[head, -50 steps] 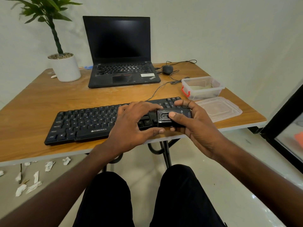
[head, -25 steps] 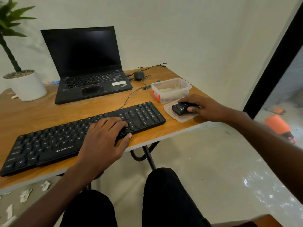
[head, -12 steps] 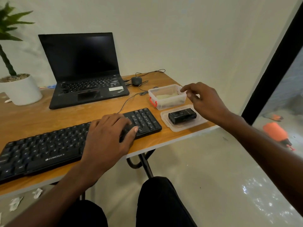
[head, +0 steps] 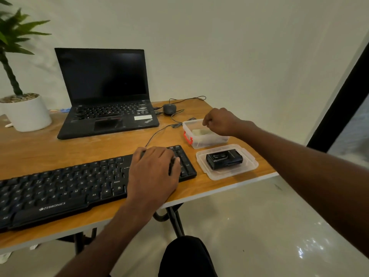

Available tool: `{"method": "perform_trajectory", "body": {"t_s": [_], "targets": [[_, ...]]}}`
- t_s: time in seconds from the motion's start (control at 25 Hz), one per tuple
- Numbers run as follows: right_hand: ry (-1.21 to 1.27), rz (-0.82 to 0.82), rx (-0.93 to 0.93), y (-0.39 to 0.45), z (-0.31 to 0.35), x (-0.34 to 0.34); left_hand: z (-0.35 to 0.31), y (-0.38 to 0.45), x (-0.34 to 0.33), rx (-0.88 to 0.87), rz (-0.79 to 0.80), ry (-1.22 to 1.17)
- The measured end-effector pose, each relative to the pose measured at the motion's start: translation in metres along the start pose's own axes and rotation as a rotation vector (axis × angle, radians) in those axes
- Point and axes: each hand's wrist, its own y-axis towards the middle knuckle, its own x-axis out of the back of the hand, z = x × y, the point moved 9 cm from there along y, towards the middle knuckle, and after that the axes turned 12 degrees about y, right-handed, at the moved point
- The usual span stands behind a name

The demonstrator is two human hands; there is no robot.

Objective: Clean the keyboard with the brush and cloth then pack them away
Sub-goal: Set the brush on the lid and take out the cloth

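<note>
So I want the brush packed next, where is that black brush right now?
In the head view the black brush lies on the clear lid at the table's right edge, right of the keyboard and in front of the open container.

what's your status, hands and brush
Left hand flat on keyboard. Right hand curled over open box, grip unclear. Brush on lid.

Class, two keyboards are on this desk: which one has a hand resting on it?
The separate black keyboard at the desk's near edge; the left hand lies on its right end. The laptop keyboard is untouched.
</note>
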Motion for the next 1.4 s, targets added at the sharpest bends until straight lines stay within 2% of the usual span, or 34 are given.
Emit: {"method": "perform_trajectory", "body": {"t_s": [0.08,0.28,0.4,0.52,0.6,0.76,0.84,0.92,1.0,1.08,1.16,1.24,1.32,1.4], "targets": [[-0.076,0.074,-0.015,0.012,-0.006,-0.009,-0.001,0.0,-0.002,-0.009,0.013,-0.004],[-0.136,0.101,-0.111,0.025,-0.016,-0.017,0.0,-0.001,-0.002,-0.018,-0.002,-0.002],[-0.235,0.143,-0.095,0.03,-0.005,-0.019,-0.001,0.001,-0.002,-0.021,0.002,0.008],[-0.265,0.113,-0.088,0.031,0.004,-0.016,0.0,0.0,-0.001,-0.019,0.003,0.014],[-0.222,0.015,-0.114,0.023,0.005,-0.002,-0.001,0.0,-0.001,-0.02,0.013,0.015],[0.137,-0.335,-0.049,-0.025,0.033,0.046,-0.002,0.003,-0.002,0.002,0.04,0.009],[0.479,-0.385,-0.001,-0.058,0.056,0.051,-0.001,0.004,0.003,-0.002,-0.014,-0.052],[1.028,-0.268,-0.079,-0.087,0.072,0.028,0.006,0.0,0.015,0.03,-0.104,-0.237],[1.523,-0.012,-0.209,-0.111,0.097,-0.012,0.025,-0.006,0.031,0.125,-0.196,-0.516],[1.795,0.194,-0.321,-0.136,0.125,-0.045,0.048,-0.011,0.047,0.188,-0.185,-0.848],[1.922,0.299,-0.391,-0.154,0.152,-0.07,0.067,-0.017,0.052,0.245,0.025,-1.105],[1.975,0.319,-0.443,-0.164,0.173,-0.088,0.081,-0.033,0.051,0.296,0.251,-1.172],[1.948,0.302,-0.484,-0.17,0.189,-0.099,0.097,-0.049,0.05,0.363,0.32,-1.148],[1.83,0.307,-0.457,-0.171,0.199,-0.108,0.111,-0.06,0.05,0.455,0.308,-1.17]]}}
